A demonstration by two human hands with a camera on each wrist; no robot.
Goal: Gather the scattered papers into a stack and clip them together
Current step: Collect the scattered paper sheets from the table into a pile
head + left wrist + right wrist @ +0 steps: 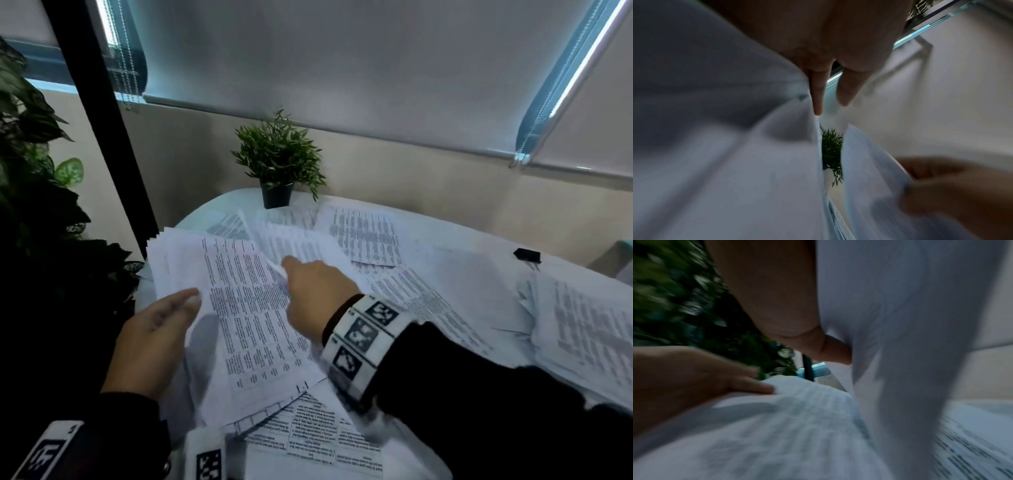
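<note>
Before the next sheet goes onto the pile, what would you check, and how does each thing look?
1. Left hand grips the gathered stack: ok, thumb on top.
2. Right hand holds a loose sheet: ok, pinched at its near edge.
3. Stack edges squared: not ok, the far left corner is fanned out.
4. All papers gathered: not ok, sheets still lie on the table by the potted plant, at the right and near the person.
5. Binder clip free to pick up: ok, it lies alone at the far right.
6. Number of sheets in the right hand: cannot tell, the wrist views are blurred.
</note>
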